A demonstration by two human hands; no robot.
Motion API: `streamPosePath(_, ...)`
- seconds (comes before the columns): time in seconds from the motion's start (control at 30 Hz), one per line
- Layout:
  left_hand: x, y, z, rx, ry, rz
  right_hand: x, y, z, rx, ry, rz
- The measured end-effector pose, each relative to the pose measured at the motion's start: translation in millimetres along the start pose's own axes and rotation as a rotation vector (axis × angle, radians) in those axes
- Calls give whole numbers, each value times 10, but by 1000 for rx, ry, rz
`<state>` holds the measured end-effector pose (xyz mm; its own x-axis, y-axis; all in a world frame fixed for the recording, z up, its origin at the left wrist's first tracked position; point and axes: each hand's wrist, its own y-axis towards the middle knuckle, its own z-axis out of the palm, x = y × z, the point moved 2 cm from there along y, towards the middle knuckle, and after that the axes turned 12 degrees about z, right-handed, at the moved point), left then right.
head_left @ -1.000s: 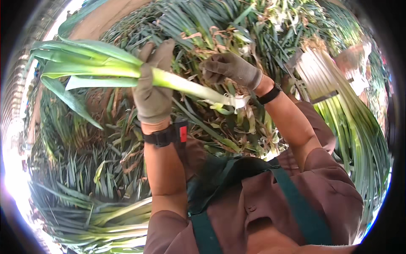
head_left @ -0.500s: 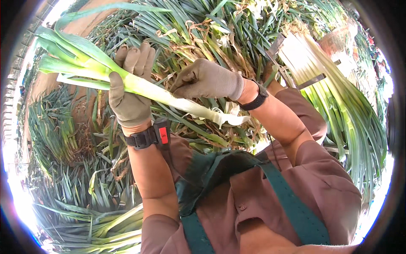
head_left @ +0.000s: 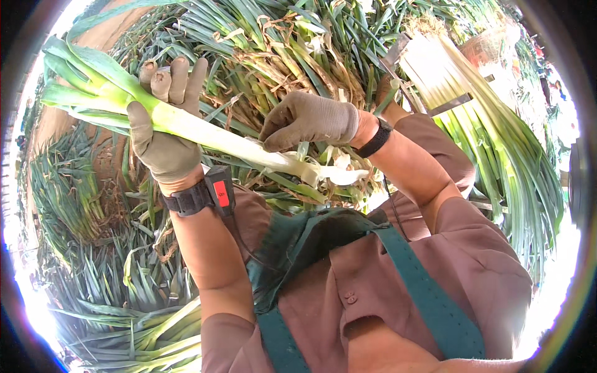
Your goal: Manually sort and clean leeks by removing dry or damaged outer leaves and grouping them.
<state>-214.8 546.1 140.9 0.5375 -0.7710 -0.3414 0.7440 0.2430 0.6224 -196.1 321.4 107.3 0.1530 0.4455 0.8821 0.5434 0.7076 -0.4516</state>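
Lying beyond the held leek (head_left: 214, 135) is a heap of leeks (head_left: 230, 28) with dry brown leaves (head_left: 286, 67); to the right of this leek, a big bundle (head_left: 488, 127) rests against a metal bar (head_left: 451, 104). The left hand (head_left: 166, 152) supports the leek between thumb and half-spread fingers. The right hand (head_left: 308, 121) is curled, fingertips together at the leek's pale shaft; I cannot tell whether they pinch it.
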Motion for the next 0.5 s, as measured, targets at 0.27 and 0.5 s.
streamPosePath(0.27,-12,-1,-45,-6,-34,-13,-67,11,148,-67,-124,-64)
streamPosePath(0.5,-49,-9,-54,-16,-60,-43,-352,123,93,-421,-958,66)
